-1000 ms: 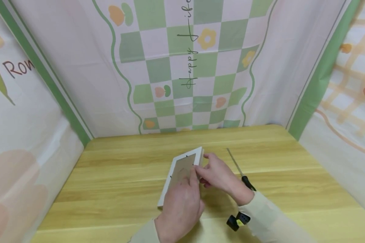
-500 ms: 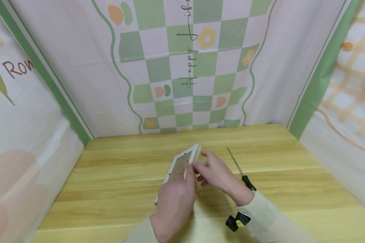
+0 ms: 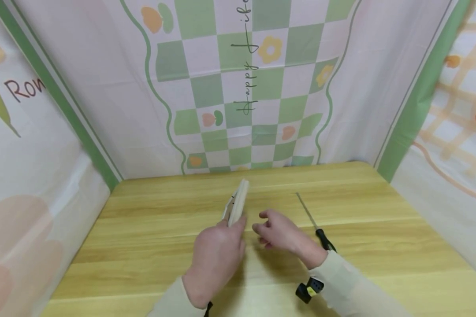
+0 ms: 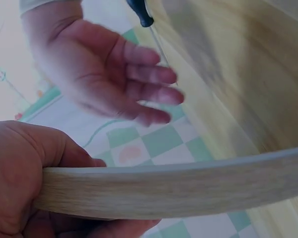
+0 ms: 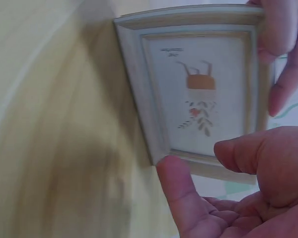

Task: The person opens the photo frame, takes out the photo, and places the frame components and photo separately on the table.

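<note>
A picture frame (image 3: 239, 202) stands tilted nearly on edge above the table, its wood-toned side toward me in the head view. My left hand (image 3: 218, 257) grips its near end, thumb on one face and fingers on the other, as the left wrist view shows along the frame's edge (image 4: 179, 193). In the right wrist view the front of the picture frame (image 5: 134, 89) shows a printed picture (image 5: 201, 89). Just right of it, my right hand (image 3: 279, 233) holds nothing; its fingers are loosely bent and apart from the frame in the head view.
A screwdriver (image 3: 321, 237) with a black handle lies on the wooden table (image 3: 150, 246), right of my right hand and partly behind the wrist. A black wrist camera (image 3: 309, 289) sits below the right sleeve. Printed cloth (image 3: 258, 83) hangs behind the table.
My left hand has turned the picture frame from showing its brown back to standing on edge, shifting slightly left. My right hand has let go of the frame's side and moved slightly down.
</note>
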{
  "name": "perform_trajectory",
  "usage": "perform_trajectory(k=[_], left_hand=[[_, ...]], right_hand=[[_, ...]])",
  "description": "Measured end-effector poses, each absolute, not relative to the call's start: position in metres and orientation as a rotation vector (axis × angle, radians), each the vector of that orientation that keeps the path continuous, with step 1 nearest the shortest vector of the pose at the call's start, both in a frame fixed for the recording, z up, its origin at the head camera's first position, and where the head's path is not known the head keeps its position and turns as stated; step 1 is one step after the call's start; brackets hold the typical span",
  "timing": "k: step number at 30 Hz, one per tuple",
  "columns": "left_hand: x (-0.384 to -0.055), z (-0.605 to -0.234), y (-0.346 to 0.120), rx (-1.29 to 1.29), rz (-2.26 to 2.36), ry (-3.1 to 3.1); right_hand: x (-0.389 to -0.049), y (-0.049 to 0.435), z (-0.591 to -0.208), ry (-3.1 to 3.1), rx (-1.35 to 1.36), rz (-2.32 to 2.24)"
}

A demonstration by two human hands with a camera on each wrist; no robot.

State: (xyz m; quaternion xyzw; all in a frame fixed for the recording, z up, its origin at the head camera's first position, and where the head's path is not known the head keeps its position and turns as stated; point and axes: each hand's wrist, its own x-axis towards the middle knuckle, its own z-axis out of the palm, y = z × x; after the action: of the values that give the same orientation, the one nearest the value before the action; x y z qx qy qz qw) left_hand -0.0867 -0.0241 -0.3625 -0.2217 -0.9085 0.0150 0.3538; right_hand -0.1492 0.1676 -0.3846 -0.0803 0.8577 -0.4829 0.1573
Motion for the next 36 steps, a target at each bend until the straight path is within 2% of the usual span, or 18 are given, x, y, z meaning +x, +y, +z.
perform_trajectory(k=[12, 36], left_hand=[[-0.09, -0.357, -0.03, -0.601, -0.214, -2.389], [-0.091, -0.354, -0.041, -0.498, -0.814, -2.655]], right_hand=[[-0.144, 0.156, -0.398, 2.447, -0.284, -1.249], [-0.146, 0.151, -0.405, 2.348, -0.199, -1.368]])
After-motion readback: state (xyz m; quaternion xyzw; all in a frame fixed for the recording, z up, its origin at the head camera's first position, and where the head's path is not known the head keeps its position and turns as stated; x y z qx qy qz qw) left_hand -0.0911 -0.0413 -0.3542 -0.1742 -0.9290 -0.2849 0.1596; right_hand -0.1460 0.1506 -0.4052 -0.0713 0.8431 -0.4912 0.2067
